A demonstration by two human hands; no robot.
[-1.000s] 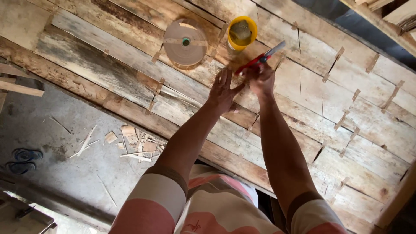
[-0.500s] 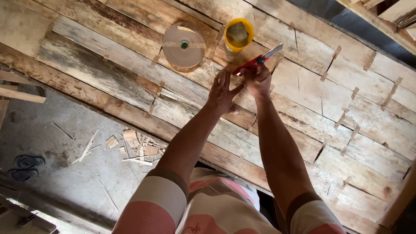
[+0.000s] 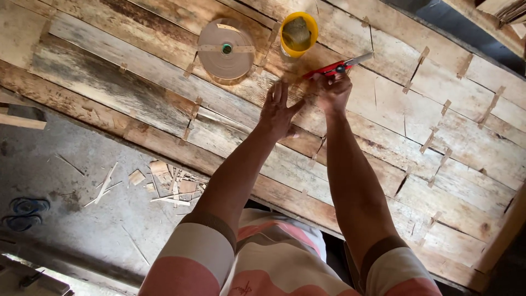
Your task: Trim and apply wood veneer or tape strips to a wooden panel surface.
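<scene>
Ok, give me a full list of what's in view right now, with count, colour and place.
Weathered wooden plank surface: one, brown-grey, across the frame.
Round roll of brown tape: one, flat on the planks, upper middle.
Yellow plastic cup: one, right of the roll.
Red-handled cutter: one, in the right hand.
Wood scraps: several, pale, on the grey floor.
Blue sandals: two, lower left.
Left hand: spread flat on the planks.
Right hand: gripping the cutter.

On the plank desk [image 3: 137, 93], the tape roll [image 3: 226, 48] lies left of the cup [image 3: 298, 34]. The cutter [image 3: 338, 67] sits just right of the cup, under the right hand [image 3: 332, 92]; the left hand [image 3: 278, 112] rests beside it. Wood scraps [image 3: 164, 181] lie on the floor [image 3: 66, 219] below the desk's near edge.
</scene>
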